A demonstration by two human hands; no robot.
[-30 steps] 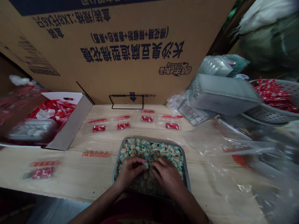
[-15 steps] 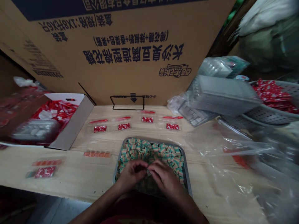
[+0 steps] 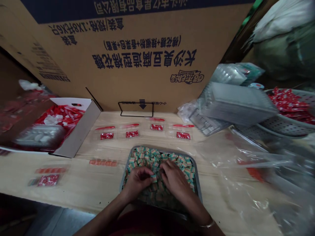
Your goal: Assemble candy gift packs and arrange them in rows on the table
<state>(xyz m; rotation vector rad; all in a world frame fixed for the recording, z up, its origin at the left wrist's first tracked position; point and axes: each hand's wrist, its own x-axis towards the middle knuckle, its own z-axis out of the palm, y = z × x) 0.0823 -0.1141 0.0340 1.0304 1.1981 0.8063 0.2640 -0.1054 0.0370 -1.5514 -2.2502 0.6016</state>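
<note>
To pick well I pinch just one striped candy cube (image 3: pixel 154 178) in my left hand (image 3: pixel 137 184) — my right hand (image 3: pixel 174 179) curls on the pile (image 3: pixel 157 158) in the metal tray (image 3: pixel 161 150), and I can't tell if it holds any.

Left forearm (image 3: pixel 103 218) and right forearm (image 3: pixel 192 205) rise from bottom edge, angled inward, meeting near center of view. Left hand (image 3: pixel 137 184) palm down, curled, fingertips (image 3: pixel 147 171) bunched toward right hand. Right hand (image 3: pixel 174 179) palm down, fingers bent downward, slightly spread. Hands just beside each other, not touching. Thin metal bangle (image 3: pixel 207 225) on right wrist.
</note>
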